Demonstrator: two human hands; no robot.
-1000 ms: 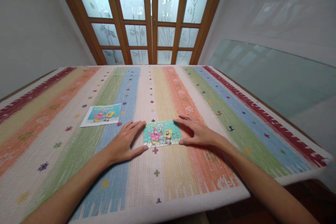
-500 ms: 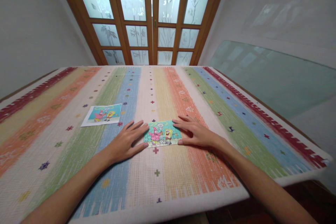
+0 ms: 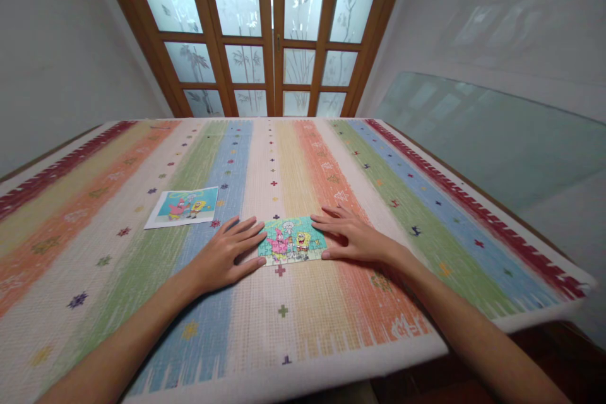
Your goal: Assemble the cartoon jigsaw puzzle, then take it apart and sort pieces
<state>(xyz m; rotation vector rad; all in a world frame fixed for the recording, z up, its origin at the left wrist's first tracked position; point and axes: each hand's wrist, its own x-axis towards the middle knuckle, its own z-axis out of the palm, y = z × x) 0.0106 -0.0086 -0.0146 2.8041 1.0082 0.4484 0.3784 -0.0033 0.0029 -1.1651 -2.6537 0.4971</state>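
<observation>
Squaring the jigsaw (image 3: 292,241) on the desk (image 3: 322,306) seems the step, left hand (image 3: 223,257) and right hand (image 3: 356,238) (both loosely spread) touching its ends, the next move calling for gentle, even pressure.

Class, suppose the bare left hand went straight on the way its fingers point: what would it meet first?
The left hand would most likely meet the flat, rectangular, multicoloured jigsaw puzzle first; its fingertips are at the puzzle's left edge, though exact contact is hard to judge.
</observation>
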